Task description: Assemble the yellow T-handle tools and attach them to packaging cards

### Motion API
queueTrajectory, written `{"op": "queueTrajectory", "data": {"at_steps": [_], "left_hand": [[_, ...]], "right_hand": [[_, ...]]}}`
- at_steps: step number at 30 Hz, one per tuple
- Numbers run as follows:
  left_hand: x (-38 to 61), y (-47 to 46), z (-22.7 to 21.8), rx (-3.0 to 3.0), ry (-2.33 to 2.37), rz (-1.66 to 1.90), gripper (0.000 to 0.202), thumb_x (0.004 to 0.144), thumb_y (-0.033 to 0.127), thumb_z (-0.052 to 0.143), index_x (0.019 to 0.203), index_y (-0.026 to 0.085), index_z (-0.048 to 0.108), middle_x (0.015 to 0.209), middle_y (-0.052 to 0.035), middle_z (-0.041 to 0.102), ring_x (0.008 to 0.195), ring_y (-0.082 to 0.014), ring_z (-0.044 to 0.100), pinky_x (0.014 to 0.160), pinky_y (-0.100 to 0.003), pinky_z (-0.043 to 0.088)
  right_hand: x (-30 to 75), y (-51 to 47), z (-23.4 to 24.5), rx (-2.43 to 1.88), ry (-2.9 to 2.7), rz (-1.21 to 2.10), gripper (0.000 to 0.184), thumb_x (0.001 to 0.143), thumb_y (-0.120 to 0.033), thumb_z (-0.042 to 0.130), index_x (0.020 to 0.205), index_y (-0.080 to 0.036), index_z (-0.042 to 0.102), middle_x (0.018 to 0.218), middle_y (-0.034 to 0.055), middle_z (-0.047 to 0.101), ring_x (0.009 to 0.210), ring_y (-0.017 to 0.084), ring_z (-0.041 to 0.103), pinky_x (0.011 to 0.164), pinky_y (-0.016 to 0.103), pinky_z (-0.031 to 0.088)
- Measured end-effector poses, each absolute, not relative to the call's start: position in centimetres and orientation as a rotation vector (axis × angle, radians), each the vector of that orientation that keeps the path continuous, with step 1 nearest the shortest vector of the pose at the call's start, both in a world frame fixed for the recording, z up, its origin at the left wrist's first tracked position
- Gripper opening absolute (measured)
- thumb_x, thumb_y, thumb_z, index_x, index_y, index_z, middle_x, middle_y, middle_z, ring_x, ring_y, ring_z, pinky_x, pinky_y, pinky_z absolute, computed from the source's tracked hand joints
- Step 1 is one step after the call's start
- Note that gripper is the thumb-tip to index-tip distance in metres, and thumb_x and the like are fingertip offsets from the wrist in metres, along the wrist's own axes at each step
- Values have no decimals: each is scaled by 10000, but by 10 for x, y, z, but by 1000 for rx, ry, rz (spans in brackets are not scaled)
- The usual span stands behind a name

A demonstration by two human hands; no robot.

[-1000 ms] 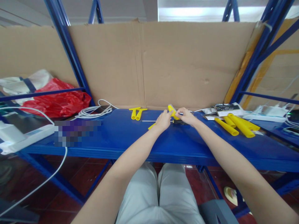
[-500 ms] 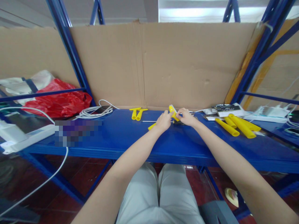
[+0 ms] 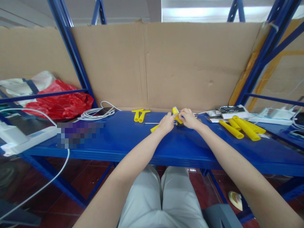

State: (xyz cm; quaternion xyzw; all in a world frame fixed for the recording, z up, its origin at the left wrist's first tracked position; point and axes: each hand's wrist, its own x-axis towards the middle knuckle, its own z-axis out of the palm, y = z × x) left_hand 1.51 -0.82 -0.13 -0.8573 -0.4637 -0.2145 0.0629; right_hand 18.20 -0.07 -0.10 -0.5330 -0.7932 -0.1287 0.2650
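Note:
My left hand [image 3: 167, 123] is closed around a yellow T-shaped scraper [image 3: 175, 110], whose head pokes up between my hands with a pale strip or surface on it. A yellow tube end [image 3: 154, 128] shows below my left wrist; whether it belongs to the same piece is hidden. My right hand [image 3: 188, 118] has its fingers bent and pinched at the right side of the yellow head. What lies between those fingertips is too small to make out. Under my hands a thin metal rod [image 3: 152, 123] lies on the blue table [image 3: 118, 136], partly covered.
Two yellow T-shaped pieces [image 3: 141, 116] lie left of my hands. Several yellow tubes [image 3: 247, 128] and printed packets [image 3: 231, 112] lie at the right. Coiled white cable [image 3: 95, 114], a power strip [image 3: 38, 139] and a red bag [image 3: 61, 99] are at the left. Cardboard [image 3: 178, 63] stands behind.
The yellow head has tilted slightly, and my right hand has shifted a little up and over it. My left hand stays almost in place.

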Motion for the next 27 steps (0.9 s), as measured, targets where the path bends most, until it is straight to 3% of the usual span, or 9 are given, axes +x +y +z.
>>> {"op": "queueTrajectory", "data": {"at_steps": [7, 9, 13, 17, 23, 27], "left_hand": [[14, -5, -2, -2591, -1418, -686, 505, 917, 154, 475, 1414, 243, 463, 1169, -117, 540, 1056, -239, 611, 894, -321, 469], [13, -4, -2, -2585, -1419, -713, 500, 913, 146, 480, 1405, 232, 472, 1179, -119, 539, 1060, -236, 610, 898, -321, 469], [13, -1, -2, -2579, -1413, -785, 491, 909, 135, 481, 1395, 200, 478, 1175, -125, 551, 1057, -226, 611, 906, -319, 471], [12, 1, -1, -2558, -1394, -870, 479, 917, 142, 465, 1395, 173, 469, 1181, -135, 563, 1063, -221, 607, 914, -322, 472], [9, 1, 1, -2553, -1326, -837, 469, 936, 160, 430, 1405, 167, 440, 1248, -143, 544, 1118, -223, 583, 923, -316, 469], [7, 1, -1, -2590, -1272, -640, 570, 931, 137, 408, 1480, 260, 317, 1248, -110, 538, 1060, -218, 612, 883, -321, 485]], "right_hand": [[185, 11, -5, -1363, -2058, -244, 77, 785, -132, 560, 773, -192, 606, 1047, 100, 604, 1054, 257, 519, 903, 411, 407], [186, 16, -7, -1352, -1935, -86, 63, 752, -157, 621, 806, -187, 611, 1016, 87, 620, 1035, 242, 544, 934, 413, 410], [187, 18, -8, -1382, -1598, 340, 208, 730, -243, 684, 918, -171, 633, 1020, 81, 656, 979, 207, 589, 897, 362, 451], [190, 11, -3, -1354, -1565, 643, 181, 763, -344, 654, 786, -167, 683, 868, 53, 701, 873, 193, 619, 875, 340, 452], [191, 8, 5, -1213, -1563, 590, 104, 698, -264, 668, 627, -189, 674, 848, 28, 714, 894, 187, 629, 908, 323, 438], [194, 9, 6, -1262, -1492, 559, 112, 705, -254, 663, 620, -182, 669, 837, 36, 717, 880, 190, 630, 893, 331, 447]]}}
